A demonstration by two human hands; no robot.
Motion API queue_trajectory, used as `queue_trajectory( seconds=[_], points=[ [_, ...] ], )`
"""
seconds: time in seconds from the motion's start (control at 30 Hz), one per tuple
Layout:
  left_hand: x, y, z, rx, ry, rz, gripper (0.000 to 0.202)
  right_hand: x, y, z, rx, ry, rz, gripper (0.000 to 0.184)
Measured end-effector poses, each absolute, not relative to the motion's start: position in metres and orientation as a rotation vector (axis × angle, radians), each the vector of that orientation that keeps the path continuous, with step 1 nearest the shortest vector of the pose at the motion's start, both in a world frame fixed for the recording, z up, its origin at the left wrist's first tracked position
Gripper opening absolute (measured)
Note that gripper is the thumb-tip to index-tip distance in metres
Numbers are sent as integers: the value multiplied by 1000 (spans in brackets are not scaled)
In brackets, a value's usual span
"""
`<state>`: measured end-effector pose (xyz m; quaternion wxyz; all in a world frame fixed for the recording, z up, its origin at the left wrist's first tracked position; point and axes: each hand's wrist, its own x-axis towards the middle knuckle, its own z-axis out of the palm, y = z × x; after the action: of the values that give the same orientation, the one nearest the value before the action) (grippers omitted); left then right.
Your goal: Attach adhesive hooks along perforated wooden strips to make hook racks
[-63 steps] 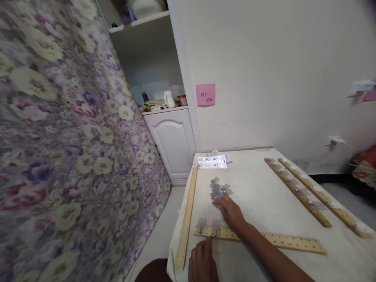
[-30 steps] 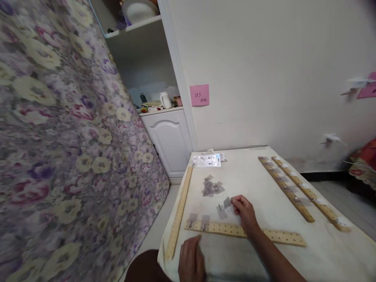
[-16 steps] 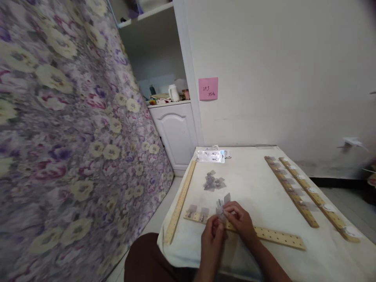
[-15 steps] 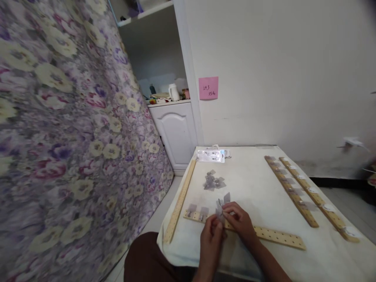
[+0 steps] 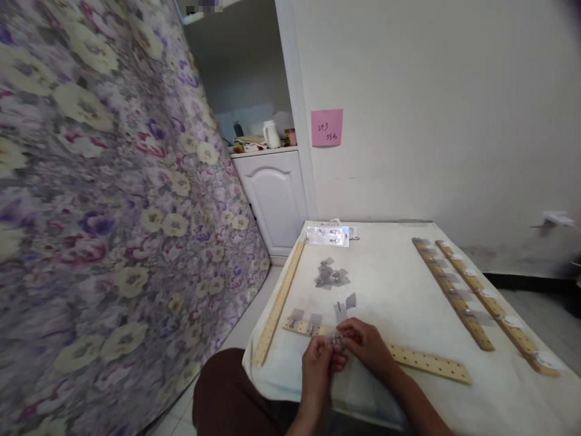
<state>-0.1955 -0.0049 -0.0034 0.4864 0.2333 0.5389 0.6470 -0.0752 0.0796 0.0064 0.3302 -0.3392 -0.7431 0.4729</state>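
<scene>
My left hand [image 5: 318, 363] and my right hand [image 5: 367, 344] meet over the near wooden strip with holes [image 5: 429, 363]. Between the fingertips of both is a small clear plastic piece with a metal part [image 5: 336, 340]; fingers partly cover it. To the left, two clear squares with metal parts [image 5: 313, 324] sit on the strip's left end. Just beyond my right fingers, another clear piece [image 5: 340, 310] lies on the cloth beside a bent clear sheet [image 5: 351, 300]. Farther back is a pile of similar clear pieces [image 5: 330, 274].
A bare wooden strip [image 5: 279, 306] runs along the left edge of the cloth-covered table [image 5: 381, 266]. Two strips with clear pieces and white discs [image 5: 512, 321] lie at the right. A clear package [image 5: 327, 236] is at the back. A flowered curtain [image 5: 136, 242] hangs left.
Both hands have drawn slightly down towards me with the clear piece. The piece lying beyond my fingers is now less covered. The view has shifted a little.
</scene>
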Motion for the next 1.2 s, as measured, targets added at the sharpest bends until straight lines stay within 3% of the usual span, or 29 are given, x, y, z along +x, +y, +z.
queue_trajectory(
  seconds=[0.3, 1.2],
  points=[
    [-195, -9, -2, 501, 1302, 1540, 37, -70, 86, 7, -799, -1936, 1370, 32],
    [-195, -7, -9, 690, 1354, 1376, 37, -73, 92, 1, -874, -1933, 1347, 25]
  ],
)
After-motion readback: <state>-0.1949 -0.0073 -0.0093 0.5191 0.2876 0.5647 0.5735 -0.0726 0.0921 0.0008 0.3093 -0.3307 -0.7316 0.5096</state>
